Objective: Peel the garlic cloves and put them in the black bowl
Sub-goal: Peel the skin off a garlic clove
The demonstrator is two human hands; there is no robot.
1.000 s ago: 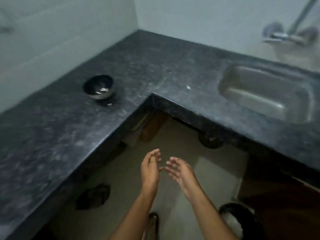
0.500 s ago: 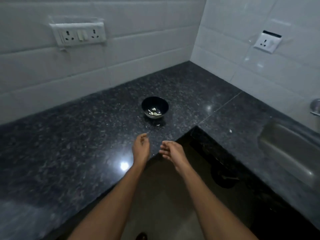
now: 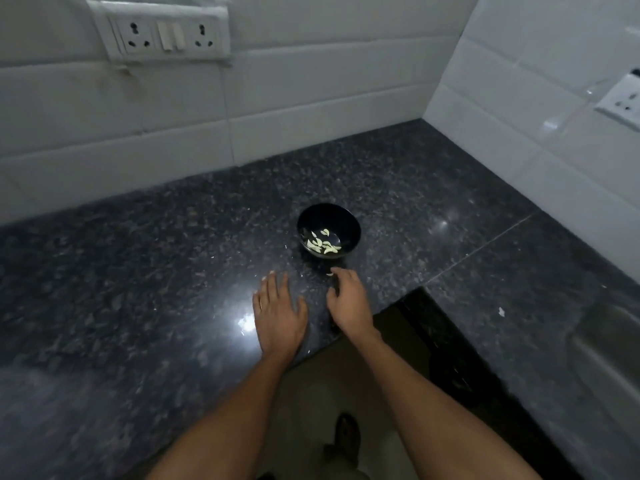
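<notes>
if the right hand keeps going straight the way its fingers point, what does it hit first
Probably the round black bowl holding pale peeled garlic cloves. The right hand points up-left toward the bowl's near wall across bare dark speckled granite counter. A small pale bit at its fingertips cannot be identified.

Polished speckled dark granite countertop (image 3: 173,271), glossy enough to throw back a bright glare just left of the black bowl (image 3: 329,216); glossy, smooth-sided bowl, seemingly glazed or plastic; behind it, smooth white wall tiles (image 3: 311,98) with a soft sheen; white plastic socket plate (image 3: 166,32) above; dull brushed-metal sink (image 3: 609,348) far right.
</notes>
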